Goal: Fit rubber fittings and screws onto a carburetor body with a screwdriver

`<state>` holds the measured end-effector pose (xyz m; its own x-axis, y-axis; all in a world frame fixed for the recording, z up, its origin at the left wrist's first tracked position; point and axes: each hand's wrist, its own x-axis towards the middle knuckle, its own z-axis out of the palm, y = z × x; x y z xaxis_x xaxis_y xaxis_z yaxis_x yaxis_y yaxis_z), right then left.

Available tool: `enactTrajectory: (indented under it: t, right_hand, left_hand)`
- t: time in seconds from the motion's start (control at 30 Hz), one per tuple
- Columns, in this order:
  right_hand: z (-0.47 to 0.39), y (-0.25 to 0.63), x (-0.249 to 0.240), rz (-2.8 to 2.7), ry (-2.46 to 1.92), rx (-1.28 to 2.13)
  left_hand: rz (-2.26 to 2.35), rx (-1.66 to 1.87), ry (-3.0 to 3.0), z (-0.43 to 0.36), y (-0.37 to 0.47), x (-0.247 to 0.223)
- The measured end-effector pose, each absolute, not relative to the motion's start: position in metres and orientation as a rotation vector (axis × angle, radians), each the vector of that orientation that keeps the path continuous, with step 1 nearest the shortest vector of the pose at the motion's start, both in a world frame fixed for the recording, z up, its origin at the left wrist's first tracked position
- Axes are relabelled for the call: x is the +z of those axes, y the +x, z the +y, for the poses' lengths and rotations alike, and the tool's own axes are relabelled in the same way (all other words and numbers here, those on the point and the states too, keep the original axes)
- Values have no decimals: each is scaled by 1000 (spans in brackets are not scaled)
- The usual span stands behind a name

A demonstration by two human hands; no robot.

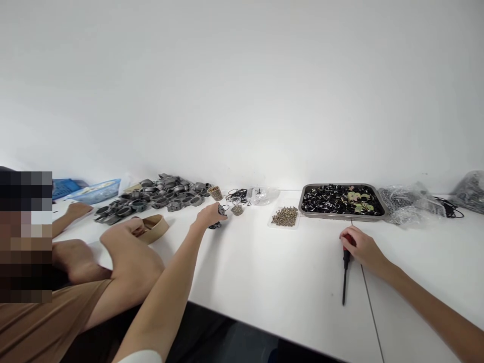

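Observation:
My left hand [210, 216] is closed around a small dark grey part [221, 209], just above the white table. Its fingers and the part's shape are mostly hidden from this angle. Another bit of grey [215, 226] shows below the hand. Close by on the right lies a small heap of tiny metal pieces [237, 209]. At the right, my right hand [361, 246] grips the red and black handle of a screwdriver [345, 267], whose dark shaft points toward the front edge of the table.
A metal tray [344, 217] holds black and yellowish parts. Screws [285, 217] fill a shallow clear container. Grey ring-shaped housings [181, 189] are piled at left. A co-worker's arms [130, 257] reach around a tan bowl [157, 229]. Plastic bags [416, 201] lie along the wall.

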<state>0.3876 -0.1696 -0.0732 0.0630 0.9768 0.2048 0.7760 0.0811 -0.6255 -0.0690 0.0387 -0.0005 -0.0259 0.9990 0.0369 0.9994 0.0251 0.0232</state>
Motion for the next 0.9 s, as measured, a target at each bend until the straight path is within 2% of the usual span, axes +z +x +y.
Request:
enactTrajectory:
  t: [0.1, 0.3, 0.4, 0.5, 0.67, 0.8, 0.9]
  right_hand:
    - [-170, 388, -74, -1759, -1739, 432]
    - [-170, 388, -76, -1763, -1736, 483]
    - [-168, 389, -79, -1753, -1719, 494]
    - [-167, 389, -82, -1749, -1673, 481]
    - [-166, 388, -87, -1765, -1661, 431]
    - [-171, 386, -84, -1775, -1687, 273]
    - [-177, 382, -75, -1805, -1518, 138]
  left_hand:
    - [-2230, -29, -2193, 38, -72, -11]
    - [-2192, -24, -2206, 36, -72, -5]
    - [-2201, -118, -2228, 31, -73, -5]
    - [-2192, -299, -2284, 21, -67, -3]
    - [-1986, -970, -2547, -24, -15, 19]
    - [-1732, -1407, -3087, -71, 61, 31]
    - [-1306, -1518, -3575, -92, 117, 29]
